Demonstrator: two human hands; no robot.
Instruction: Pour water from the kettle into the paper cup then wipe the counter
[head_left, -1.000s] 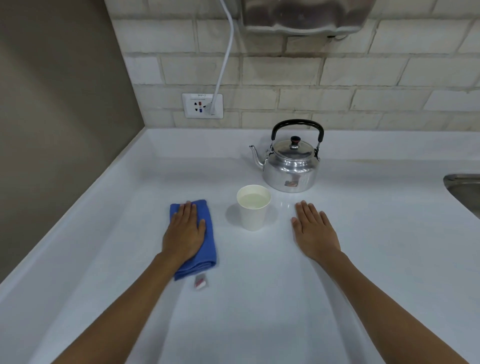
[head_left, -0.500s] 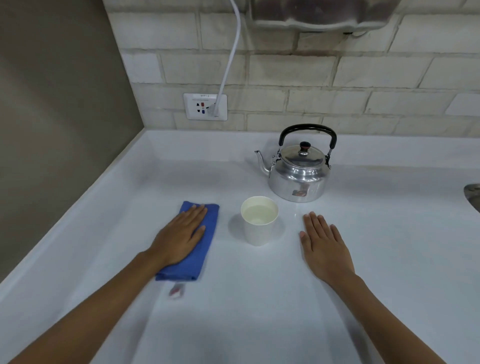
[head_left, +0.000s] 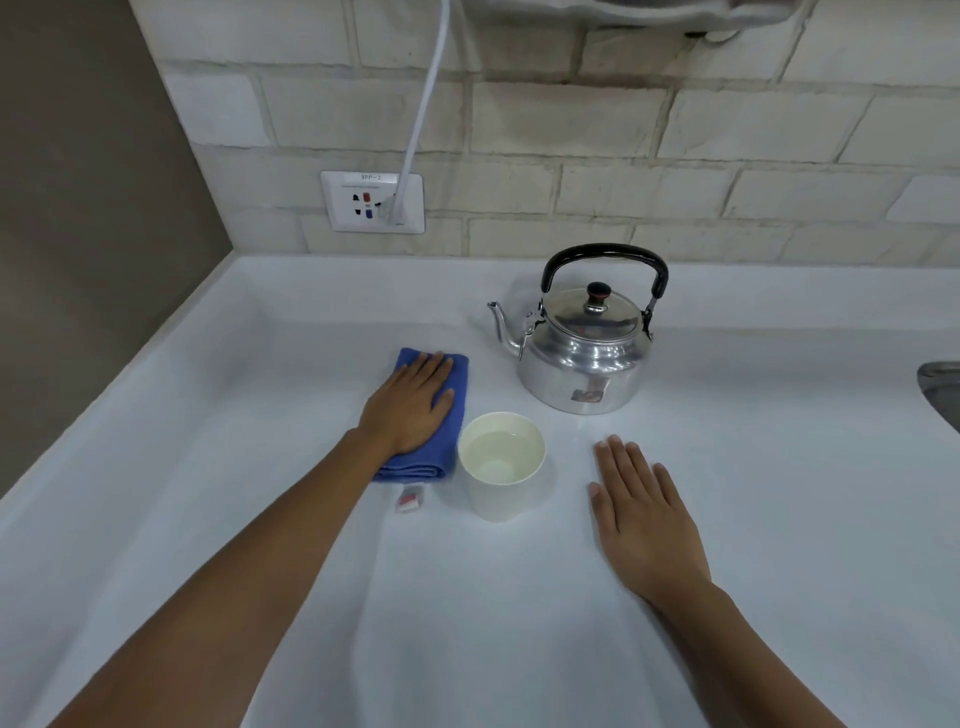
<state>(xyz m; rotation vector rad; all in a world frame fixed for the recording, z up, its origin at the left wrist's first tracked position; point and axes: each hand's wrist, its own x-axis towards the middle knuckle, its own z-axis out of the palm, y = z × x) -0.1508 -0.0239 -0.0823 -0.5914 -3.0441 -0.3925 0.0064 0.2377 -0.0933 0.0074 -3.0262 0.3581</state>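
Head view, left hand (head_left: 410, 405) flat, pressing blue cloth (head_left: 453, 415) on counter (head_left: 467, 623), cup (head_left: 501, 465) with water just right of cloth, kettle (head_left: 584, 353) upright behind, right hand (head_left: 644, 519) flat, holding nothing, beside cup.

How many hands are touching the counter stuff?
2. The left hand lies flat on the blue cloth beside the paper cup; the right hand rests flat on the bare counter.

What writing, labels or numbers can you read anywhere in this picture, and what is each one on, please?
"9PP-2": on the strip at the top of the wall socket.
Sticker on the kettle: too blurred to read.
Tag of the blue cloth: too small to read.
Paper cup: no print visible.
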